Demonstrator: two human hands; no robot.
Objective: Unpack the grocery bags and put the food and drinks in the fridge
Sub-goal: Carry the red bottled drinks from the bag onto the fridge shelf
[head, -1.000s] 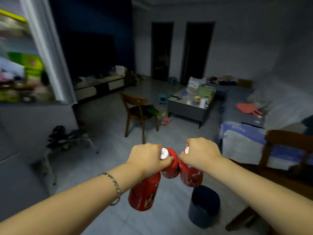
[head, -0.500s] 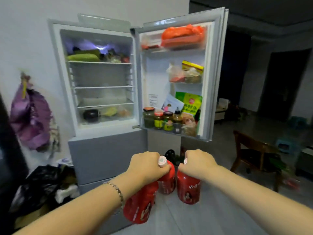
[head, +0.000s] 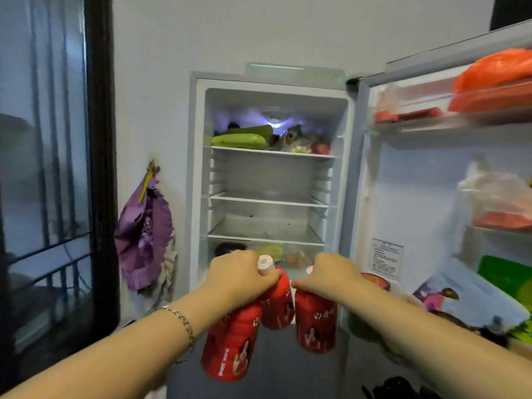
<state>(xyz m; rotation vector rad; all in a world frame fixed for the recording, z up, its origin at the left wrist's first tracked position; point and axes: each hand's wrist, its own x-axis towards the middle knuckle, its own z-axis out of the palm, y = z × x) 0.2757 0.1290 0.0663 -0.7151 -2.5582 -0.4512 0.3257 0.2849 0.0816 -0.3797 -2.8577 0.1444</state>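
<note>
My left hand [head: 239,279] grips the necks of two red drink bottles with white caps: one hangs low on the left [head: 230,345], the other in the middle [head: 277,306]. My right hand [head: 331,276] holds a third red bottle [head: 315,322] by its top. All three hang just in front of the open fridge [head: 270,180], below its lowest glass shelf. The top shelf carries green vegetables [head: 239,139]. The two middle shelves look bare. The fridge door [head: 449,180] stands open to the right.
The door racks hold an orange bag [head: 495,79], clear bags and a green packet [head: 512,279]. A purple bag [head: 144,228] hangs on the wall left of the fridge. A dark-framed glass door [head: 54,182] fills the far left. Something black lies on the floor at bottom right.
My view has swung from the living room round to the fridge and moved closer to it. Both hands kept the same grip on the three bottles throughout.
</note>
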